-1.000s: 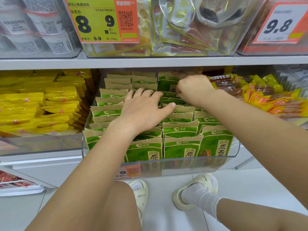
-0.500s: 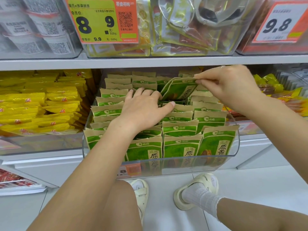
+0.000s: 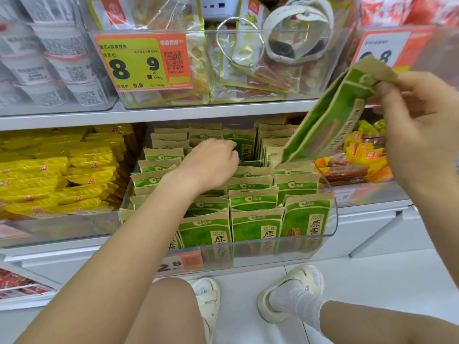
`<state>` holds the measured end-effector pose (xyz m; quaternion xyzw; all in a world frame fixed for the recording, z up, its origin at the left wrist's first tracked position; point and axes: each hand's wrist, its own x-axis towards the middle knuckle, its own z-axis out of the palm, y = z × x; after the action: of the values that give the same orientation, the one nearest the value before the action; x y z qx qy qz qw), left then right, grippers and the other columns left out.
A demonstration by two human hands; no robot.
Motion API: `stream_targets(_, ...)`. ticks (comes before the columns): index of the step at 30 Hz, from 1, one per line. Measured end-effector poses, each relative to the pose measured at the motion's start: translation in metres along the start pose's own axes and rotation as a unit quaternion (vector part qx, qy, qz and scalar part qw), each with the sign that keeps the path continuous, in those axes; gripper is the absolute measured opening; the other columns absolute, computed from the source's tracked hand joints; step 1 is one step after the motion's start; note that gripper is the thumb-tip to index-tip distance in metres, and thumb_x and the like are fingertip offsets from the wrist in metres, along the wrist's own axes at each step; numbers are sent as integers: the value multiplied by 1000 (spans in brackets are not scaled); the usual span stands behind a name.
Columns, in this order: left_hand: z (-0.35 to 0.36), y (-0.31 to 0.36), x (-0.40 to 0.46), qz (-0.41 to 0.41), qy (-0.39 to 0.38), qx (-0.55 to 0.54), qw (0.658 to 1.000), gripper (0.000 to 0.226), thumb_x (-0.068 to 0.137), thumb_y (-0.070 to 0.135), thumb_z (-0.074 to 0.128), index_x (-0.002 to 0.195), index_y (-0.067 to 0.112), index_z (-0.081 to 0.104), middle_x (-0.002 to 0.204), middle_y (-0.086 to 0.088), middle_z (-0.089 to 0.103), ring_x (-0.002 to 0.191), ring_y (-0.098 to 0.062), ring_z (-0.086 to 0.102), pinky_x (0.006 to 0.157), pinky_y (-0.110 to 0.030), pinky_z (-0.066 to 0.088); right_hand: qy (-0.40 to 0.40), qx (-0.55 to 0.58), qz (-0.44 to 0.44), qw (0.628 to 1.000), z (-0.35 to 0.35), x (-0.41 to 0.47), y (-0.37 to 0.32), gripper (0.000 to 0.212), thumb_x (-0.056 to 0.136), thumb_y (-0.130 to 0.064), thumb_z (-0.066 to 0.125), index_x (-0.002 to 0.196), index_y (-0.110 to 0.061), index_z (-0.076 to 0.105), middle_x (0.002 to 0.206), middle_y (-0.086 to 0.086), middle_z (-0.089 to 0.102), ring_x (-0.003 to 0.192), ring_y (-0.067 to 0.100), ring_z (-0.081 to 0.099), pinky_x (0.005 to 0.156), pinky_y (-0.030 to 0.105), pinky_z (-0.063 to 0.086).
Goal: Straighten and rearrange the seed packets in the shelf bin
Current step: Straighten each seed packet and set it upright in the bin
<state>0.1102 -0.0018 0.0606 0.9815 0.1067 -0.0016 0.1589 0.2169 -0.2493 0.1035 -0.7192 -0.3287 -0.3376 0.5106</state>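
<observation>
Green and tan seed packets (image 3: 253, 202) stand in rows in a clear plastic shelf bin (image 3: 331, 227) on the lower shelf. My left hand (image 3: 211, 165) reaches into the middle of the bin, its fingers curled down over the tops of packets in a middle row, next to a gap. My right hand (image 3: 419, 120) is raised at the upper right, above the bin. It pinches the top edge of a lifted bunch of seed packets (image 3: 330, 120), which hangs tilted with its lower end just over the right back rows.
Yellow snack packs (image 3: 62, 175) fill the bin on the left, and orange and yellow snacks (image 3: 365, 155) the one on the right. The upper shelf (image 3: 149, 117) carries clear bins with an 8.9 price tag (image 3: 141, 63). My feet (image 3: 293, 294) stand on a pale floor.
My right hand has pulled a bunch of packets out of the back of the bin and lifted it up and to the right. My left hand's fingers have curled down into the rows.
</observation>
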Motion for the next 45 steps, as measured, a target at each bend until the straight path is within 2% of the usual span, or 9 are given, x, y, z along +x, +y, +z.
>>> stream_targets(4, 2, 4, 34, -29, -67, 1, 997, 47, 103, 20, 32, 148, 11, 38, 153, -12, 40, 140, -28, 38, 114, -39, 33, 16, 2, 51, 999, -1, -10, 5, 17, 97, -29, 54, 106, -22, 67, 94, 8, 69, 83, 32, 69, 76, 49, 54)
stream_targets(9, 6, 8, 66, -35, -120, 40, 991, 59, 104, 48, 30, 156, 24, 19, 164, -5, 14, 149, -28, 20, 118, -38, 22, 13, -13, 77, 997, 9, -23, 17, 20, 97, -25, 54, 105, -13, 68, 90, -2, 66, 78, 16, 65, 76, 39, 55)
stream_targets(15, 11, 14, 80, -88, -145, 106, 980, 68, 98, 66, 15, 157, 30, 18, 166, -2, 0, 151, -29, 11, 119, -44, 17, 15, 59, 117, 991, 15, -23, 14, 10, 91, -23, 62, 91, -29, 54, 81, -14, 60, 77, 6, 59, 73, 30, 52)
stream_targets(18, 14, 18, 84, -79, -118, 114, 983, 58, 102, 56, 22, 150, 26, 36, 159, -9, 28, 141, -31, 35, 106, -42, 35, -41, 203, 214, 955, 18, -22, 9, 23, 85, -13, 70, 95, -27, 55, 73, -15, 66, 76, 4, 62, 69, 23, 52)
stream_targets(21, 15, 18, 83, -46, -33, 120, 991, 35, 102, 29, 38, 133, 18, 51, 139, -13, 48, 122, -32, 49, 94, -42, 42, -109, 213, 251, 938, 17, -25, 10, 12, 79, -22, 74, 86, -21, 64, 71, -13, 66, 75, 8, 62, 77, 34, 54)
stream_targets(25, 15, 10, 81, -65, -27, 125, 990, 37, 98, 18, 43, 133, 13, 53, 148, -13, 37, 134, -33, 36, 110, -45, 32, -112, 213, 253, 937, 13, -27, 6, 18, 77, -31, 72, 80, -16, 64, 86, 14, 64, 82, 20, 61, 84, 49, 53)
stream_targets(31, 18, 8, 75, -80, -40, 116, 989, 38, 98, 15, 39, 133, 14, 54, 144, -15, 35, 128, -35, 38, 108, -45, 34, -106, 217, 265, 933, 11, -30, 7, 3, 87, -16, 67, 87, -14, 65, 87, 9, 65, 84, 16, 63, 85, 40, 55)
stream_targets(40, 18, 6, 76, -88, -30, 152, 984, 48, 99, 27, 41, 147, 24, 40, 161, -14, 9, 147, -37, 10, 121, -48, 9, -93, 211, 276, 933, 7, -30, 7, 5, 90, -13, 65, 85, -15, 65, 78, -9, 71, 81, 10, 67, 78, 27, 57)
stream_targets(45, 18, 11, 72, -3, 43, 169, 985, 42, 101, 31, 39, 140, 23, 52, 152, -9, 32, 138, -33, 28, 114, -43, 22, -95, 198, 271, 937, 8, -31, 6, 3, 90, -14, 65, 87, -14, 64, 84, 0, 70, 86, 14, 66, 84, 38, 57)
